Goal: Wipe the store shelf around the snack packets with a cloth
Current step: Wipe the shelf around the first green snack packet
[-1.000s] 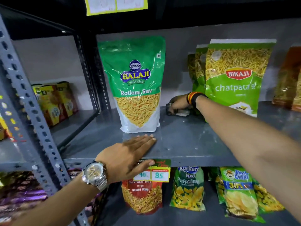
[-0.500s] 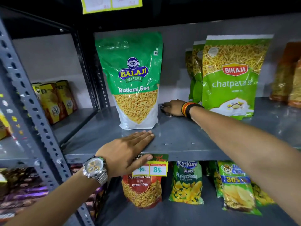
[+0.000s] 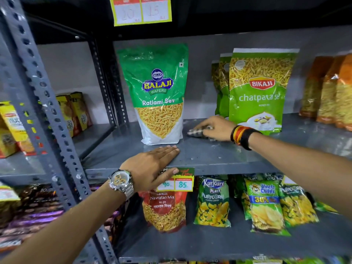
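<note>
Head view: left hand lies flat and empty on the front edge of the shelf, thumb over the lip — probably bracing the reach. Right hand presses a small cloth under curled fingers, in the gap between the Balaji packet and the Bikaji packet — cloth just beside the Balaji base, mostly under the hand.

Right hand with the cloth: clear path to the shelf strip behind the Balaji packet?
Probably not. The Balaji Ratlami Sev packet stands upright just left of the right hand and cloth, blocking that strip.
</note>
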Action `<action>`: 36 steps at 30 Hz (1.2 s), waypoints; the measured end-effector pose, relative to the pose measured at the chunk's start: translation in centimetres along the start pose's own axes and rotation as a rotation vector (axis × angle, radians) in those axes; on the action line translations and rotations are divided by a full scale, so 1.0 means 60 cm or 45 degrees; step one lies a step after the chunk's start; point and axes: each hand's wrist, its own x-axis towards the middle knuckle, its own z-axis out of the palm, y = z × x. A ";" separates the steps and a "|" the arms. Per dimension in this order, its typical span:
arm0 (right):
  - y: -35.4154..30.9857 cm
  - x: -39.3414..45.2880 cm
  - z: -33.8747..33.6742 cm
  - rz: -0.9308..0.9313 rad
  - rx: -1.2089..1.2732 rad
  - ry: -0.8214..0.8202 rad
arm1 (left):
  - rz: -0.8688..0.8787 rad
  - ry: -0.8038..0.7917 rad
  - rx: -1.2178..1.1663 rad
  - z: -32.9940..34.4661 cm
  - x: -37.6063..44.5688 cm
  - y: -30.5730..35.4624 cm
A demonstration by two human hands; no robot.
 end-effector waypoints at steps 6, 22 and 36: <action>0.004 0.109 0.002 0.118 -0.072 0.103 | -0.002 -0.011 -0.022 -0.003 0.002 0.004; 0.020 -0.032 -0.048 -0.127 0.221 -0.259 | -0.004 0.019 -0.023 0.006 0.004 -0.003; 0.022 -0.188 -0.075 -0.182 0.365 -0.322 | 0.016 0.031 -0.034 0.002 0.005 0.001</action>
